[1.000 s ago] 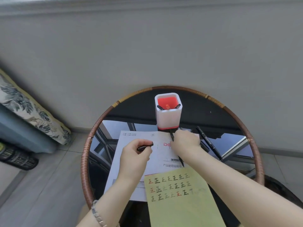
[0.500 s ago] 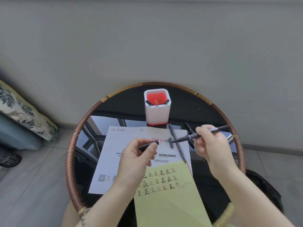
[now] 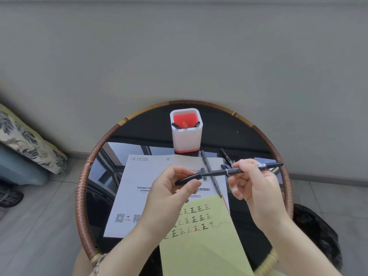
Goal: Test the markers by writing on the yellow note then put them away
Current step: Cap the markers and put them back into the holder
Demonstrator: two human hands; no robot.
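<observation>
Yellow note (image 3: 201,248): long pale sheet at table's near edge, overlapping white leaflet (image 3: 143,182); three rows of small handwritten characters, black, green, red.
Black marker (image 3: 227,172): slim, white print on barrel, held level above leaflet. Right hand (image 3: 258,188) pinches barrel. Left hand (image 3: 169,198) pinches black cap (image 3: 189,177), mouth at marker's tip.
Grey wall (image 3: 179,46), grey floor tiles (image 3: 39,236).
Round table (image 3: 81,196): dark reflective glass, wrapped-cane rim.
White square holder (image 3: 186,140), red inside, at far side.
Grey pen (image 3: 206,161) lies on leaflet.
</observation>
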